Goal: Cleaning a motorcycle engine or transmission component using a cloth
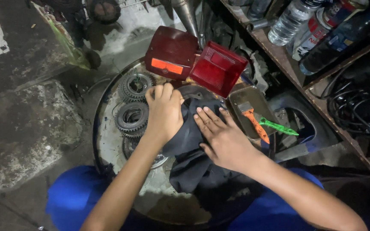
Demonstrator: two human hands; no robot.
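Pressing down on a dark cloth [191,145], both hands work over a round metal tray [108,145] on the floor, w/ the person's blue-clad knees at the bottom of the view.

Left hand [164,112]: curled into a loose fist, fingers tucked under, bunching the upper left part of the cloth. It looks closed on the fabric; whether anything sits inside the fold can't be told.

Right hand [223,139]: flat, fingers spread and straight, palm resting on the cloth, pinning it rather than gripping.

Cloth: lies approx. mid-tray, just right of the gears. Its long axis runs from the top, near the red lamp housing [171,52], down toward the person, w/ a crumpled tail hanging at the near end. Top end is under the two hands.

Progress, as a judgement: wiping or wrapping looks to be mid-way. Two toothed gears [132,117] lie bare on the tray left of the cloth, one above the other, and a third round part [130,147] peeks out beneath the left forearm. Whatever is under the cloth is hidden, so how clean it is can't be said.

Nearby: a red lens cover [217,68] touching the housing, a small rectangular pan [251,100] holding an orange-handled brush [254,122], and a green-handled tool [279,127] across the pan's edge. Bottles [290,19] stand on a shelf, upper right.
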